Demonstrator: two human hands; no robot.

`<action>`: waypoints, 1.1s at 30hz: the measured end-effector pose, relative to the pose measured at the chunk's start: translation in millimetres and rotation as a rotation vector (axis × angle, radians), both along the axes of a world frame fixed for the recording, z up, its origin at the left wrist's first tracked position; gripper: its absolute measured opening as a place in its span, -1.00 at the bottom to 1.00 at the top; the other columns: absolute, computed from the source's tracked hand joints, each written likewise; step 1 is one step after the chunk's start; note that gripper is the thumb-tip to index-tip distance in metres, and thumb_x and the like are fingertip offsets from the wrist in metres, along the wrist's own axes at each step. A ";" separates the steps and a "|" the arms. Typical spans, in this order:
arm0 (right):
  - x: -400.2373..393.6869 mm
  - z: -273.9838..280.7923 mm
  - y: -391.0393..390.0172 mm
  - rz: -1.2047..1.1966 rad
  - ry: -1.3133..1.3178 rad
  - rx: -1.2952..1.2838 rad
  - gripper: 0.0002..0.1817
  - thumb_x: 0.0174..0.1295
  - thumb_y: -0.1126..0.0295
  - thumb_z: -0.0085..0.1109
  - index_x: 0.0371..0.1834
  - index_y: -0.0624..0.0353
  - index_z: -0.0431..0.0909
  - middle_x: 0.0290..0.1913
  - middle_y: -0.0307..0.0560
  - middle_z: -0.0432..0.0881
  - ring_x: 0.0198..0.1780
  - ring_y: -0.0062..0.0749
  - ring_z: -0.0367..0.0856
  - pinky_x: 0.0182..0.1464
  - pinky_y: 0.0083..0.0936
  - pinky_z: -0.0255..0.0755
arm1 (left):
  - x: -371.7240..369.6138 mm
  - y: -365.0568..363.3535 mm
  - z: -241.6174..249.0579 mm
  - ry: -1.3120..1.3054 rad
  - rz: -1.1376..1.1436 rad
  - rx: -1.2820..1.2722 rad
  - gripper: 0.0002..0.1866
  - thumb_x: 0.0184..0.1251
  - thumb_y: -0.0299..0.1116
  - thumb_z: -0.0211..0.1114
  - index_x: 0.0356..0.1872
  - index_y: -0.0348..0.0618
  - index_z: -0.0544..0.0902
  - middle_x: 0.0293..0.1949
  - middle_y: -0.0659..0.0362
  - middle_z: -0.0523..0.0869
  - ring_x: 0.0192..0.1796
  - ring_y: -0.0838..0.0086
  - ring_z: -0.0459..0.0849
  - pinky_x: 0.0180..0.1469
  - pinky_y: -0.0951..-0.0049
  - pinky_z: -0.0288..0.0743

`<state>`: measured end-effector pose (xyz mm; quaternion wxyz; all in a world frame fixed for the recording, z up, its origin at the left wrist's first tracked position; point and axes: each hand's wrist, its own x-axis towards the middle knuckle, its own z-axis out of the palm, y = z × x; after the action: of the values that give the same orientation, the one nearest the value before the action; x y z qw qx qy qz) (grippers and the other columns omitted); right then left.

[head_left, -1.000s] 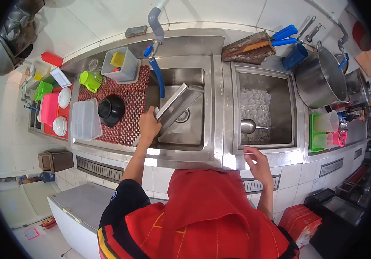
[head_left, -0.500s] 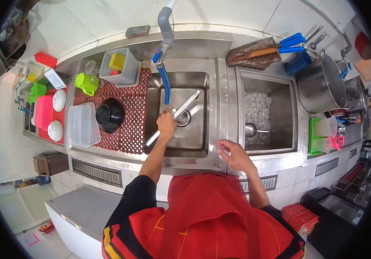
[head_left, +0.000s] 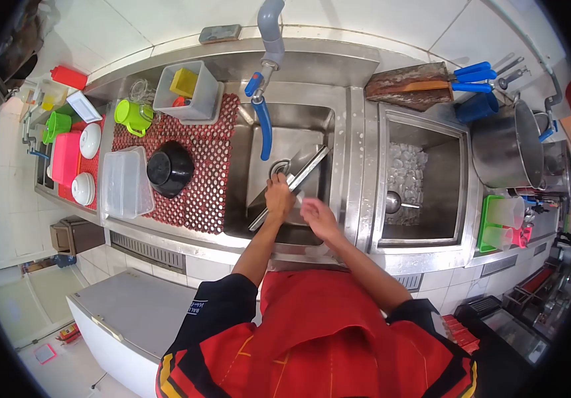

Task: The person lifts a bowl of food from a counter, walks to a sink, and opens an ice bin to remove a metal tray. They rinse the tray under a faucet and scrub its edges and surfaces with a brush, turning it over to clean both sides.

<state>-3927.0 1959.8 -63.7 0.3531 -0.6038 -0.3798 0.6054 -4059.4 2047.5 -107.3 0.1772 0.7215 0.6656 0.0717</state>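
Note:
My left hand (head_left: 279, 197) is closed on a long metal piece with a folded rim (head_left: 310, 166), tilted inside the steel sink (head_left: 288, 123). It looks like a tray seen nearly edge-on. Close beside the piece, on its right side, is my right hand (head_left: 318, 217), its fingers blurred and partly curled; I cannot tell whether they grip anything. The drain (head_left: 279, 168) shows just beyond my left fingers. Above the basin hangs a blue hose (head_left: 263, 132) from the tap (head_left: 255, 84).
Left of the sink, a red perforated mat (head_left: 206, 179) bears a black bowl (head_left: 169, 169), a clear container (head_left: 123, 182), a green jug (head_left: 133, 117) and a grey tub (head_left: 182, 93). An ice bin (head_left: 441, 179) with a scoop and a large pot (head_left: 507, 146) stand right.
My right hand has moved left from the sink's edge to beside the metal piece. My left hand has shifted right with the piece, and the view has shifted slightly.

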 end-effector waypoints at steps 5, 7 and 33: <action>-34.2 -78.0 55.7 -0.274 0.202 -0.414 -0.49 0.27 0.21 0.29 0.17 0.18 0.33 -0.01 -0.09 0.55 0.00 -0.38 0.57 -0.04 -0.32 0.50 | -18.0 5.2 -4.0 -0.183 -0.085 -0.189 -0.52 0.05 -0.39 0.41 -0.06 -0.31 0.37 0.00 -0.18 0.57 0.08 -0.14 0.59 -0.02 -0.02 0.56; -41.7 -91.3 66.4 -0.294 0.246 -0.411 -0.44 0.25 0.18 0.31 0.19 0.16 0.28 0.03 -0.07 0.53 0.02 -0.33 0.57 -0.05 -0.23 0.52 | -34.4 13.9 4.8 -0.307 -0.202 -0.318 -0.46 0.06 -0.33 0.42 0.00 -0.28 0.36 0.03 -0.20 0.55 0.18 -0.09 0.52 0.12 0.03 0.47; -39.1 -52.0 103.7 -0.204 0.011 -0.254 -0.57 0.47 0.02 0.03 0.07 0.18 0.42 -0.28 -0.21 0.54 -0.34 -0.56 0.53 -0.44 -0.52 0.40 | -102.1 -5.7 -57.6 -0.962 -0.116 -0.764 -0.42 0.55 -0.14 0.12 0.42 -0.28 0.32 0.17 0.03 0.61 0.14 0.40 0.59 0.17 0.45 0.46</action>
<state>-3966.2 2063.5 -115.7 0.3356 -0.6758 -0.2350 0.6128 -4161.6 2041.8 -164.9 0.7071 0.5288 0.4493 0.1358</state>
